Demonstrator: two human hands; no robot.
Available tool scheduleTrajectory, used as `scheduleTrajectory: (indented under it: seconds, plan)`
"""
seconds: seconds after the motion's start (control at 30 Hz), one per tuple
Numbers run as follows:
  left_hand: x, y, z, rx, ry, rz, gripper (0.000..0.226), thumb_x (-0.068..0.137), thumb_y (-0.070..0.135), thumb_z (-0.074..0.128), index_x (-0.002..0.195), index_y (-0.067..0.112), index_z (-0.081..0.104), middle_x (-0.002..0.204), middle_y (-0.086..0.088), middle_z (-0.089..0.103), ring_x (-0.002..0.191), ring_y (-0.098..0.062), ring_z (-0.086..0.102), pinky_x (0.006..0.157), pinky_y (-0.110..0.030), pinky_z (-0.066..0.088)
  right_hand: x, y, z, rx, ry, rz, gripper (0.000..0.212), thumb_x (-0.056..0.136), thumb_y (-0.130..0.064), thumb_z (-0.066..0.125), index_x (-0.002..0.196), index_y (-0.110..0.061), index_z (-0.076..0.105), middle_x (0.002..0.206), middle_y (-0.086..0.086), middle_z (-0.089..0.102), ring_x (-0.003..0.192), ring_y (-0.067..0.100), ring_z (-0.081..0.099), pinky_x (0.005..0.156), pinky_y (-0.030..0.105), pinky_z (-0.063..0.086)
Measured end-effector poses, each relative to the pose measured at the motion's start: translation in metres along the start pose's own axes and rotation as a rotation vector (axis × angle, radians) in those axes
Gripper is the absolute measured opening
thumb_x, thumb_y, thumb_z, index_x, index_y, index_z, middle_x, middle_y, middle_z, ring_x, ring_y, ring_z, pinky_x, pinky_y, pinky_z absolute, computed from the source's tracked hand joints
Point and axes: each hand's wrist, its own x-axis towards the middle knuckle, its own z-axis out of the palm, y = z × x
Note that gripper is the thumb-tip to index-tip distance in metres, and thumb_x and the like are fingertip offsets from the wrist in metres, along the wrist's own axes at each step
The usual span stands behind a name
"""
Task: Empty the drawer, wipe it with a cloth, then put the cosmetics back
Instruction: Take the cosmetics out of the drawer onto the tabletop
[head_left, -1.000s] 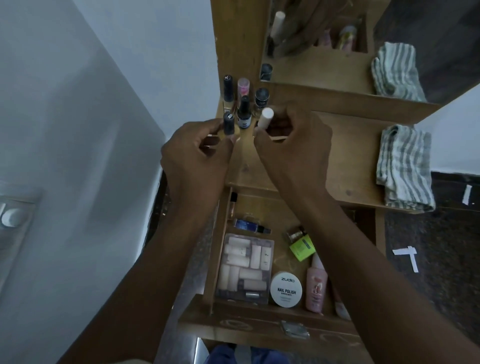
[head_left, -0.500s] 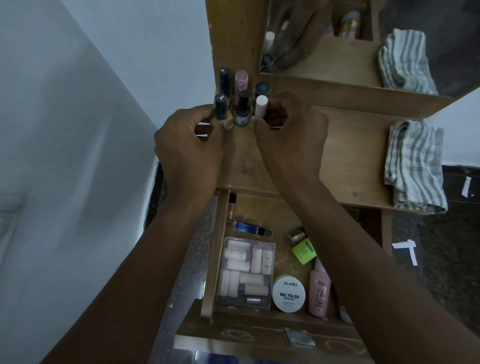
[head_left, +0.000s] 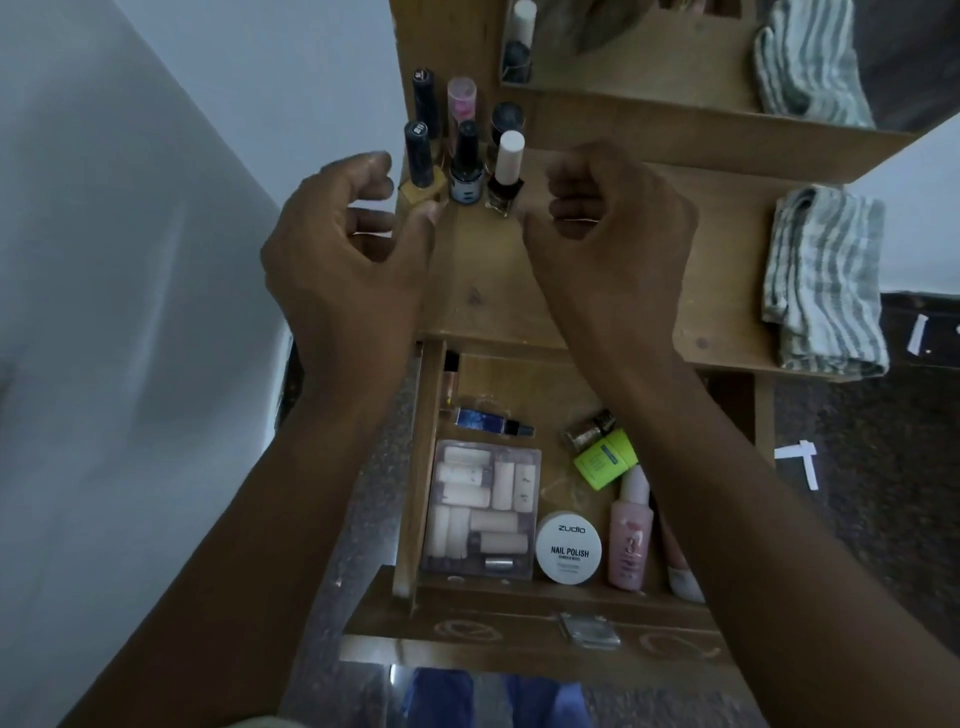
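Note:
The wooden drawer (head_left: 425, 467) is pulled open below the tabletop (head_left: 519, 296). Inside lie a clear case of nail tips (head_left: 480, 512), a white nail polish tub (head_left: 569, 553), a pink bottle (head_left: 629, 540), a green tube (head_left: 605, 462) and a blue bottle (head_left: 493, 421). Several nail polish bottles stand at the tabletop's back left, among them a yellow bottle (head_left: 422, 171) and a white-capped bottle (head_left: 506, 171). My left hand (head_left: 353, 244) is open, its thumb at the yellow bottle's base. My right hand (head_left: 618, 223) is curled shut and empty, just right of the white-capped bottle.
A folded striped cloth (head_left: 826, 280) lies on the right end of the tabletop. The mirror (head_left: 649, 47) above repeats the cloth and bottles. A white wall stands close on the left. Dark floor with white tape marks (head_left: 800, 460) shows on the right.
Both hands have let go of the bottles and drawn back. The yellow and white-capped bottles now stand alone in the front row.

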Motion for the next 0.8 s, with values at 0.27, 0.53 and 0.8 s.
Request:
scheduleTrajectory:
  seconds: [0.27, 0.53, 0.8]
  plan:
    - [-0.065, 0.006, -0.016, 0.01, -0.548, 0.195, 0.017, 0.096, 0.028, 0.077, 0.111, 0.02, 0.081, 0.092, 0.01, 0.079, 0.077, -0.002, 0.073, 0.069, -0.023, 0.061, -0.068, 0.008, -0.048, -0.017, -0.303, -0.012, 0.004, 0.092, -0.019, 0.075, 0.094, -0.016, 0.076, 0.081, -0.006, 0.074, 0.072, 0.007, 0.068, 0.066, 0.033, 0.06]
    - [-0.087, -0.037, 0.016, 0.442, -0.963, 0.359, 0.023, 0.086, 0.007, 0.071, 0.105, 0.016, 0.081, 0.107, -0.005, 0.078, 0.097, -0.023, 0.072, 0.085, -0.035, 0.057, -0.105, 0.057, -0.056, -0.463, -0.669, 0.098, 0.018, 0.087, -0.008, 0.066, 0.095, -0.018, 0.078, 0.09, 0.001, 0.077, 0.079, 0.019, 0.069, 0.059, 0.021, 0.041]
    - [-0.087, -0.03, 0.031, 0.694, -1.005, 0.383, 0.027, 0.084, 0.008, 0.07, 0.107, 0.021, 0.076, 0.111, -0.002, 0.074, 0.102, -0.026, 0.07, 0.084, -0.034, 0.056, -0.103, 0.066, -0.053, -0.548, -0.75, 0.138, 0.021, 0.084, -0.014, 0.073, 0.104, -0.018, 0.076, 0.11, 0.005, 0.075, 0.108, 0.028, 0.066, 0.089, 0.038, 0.057]
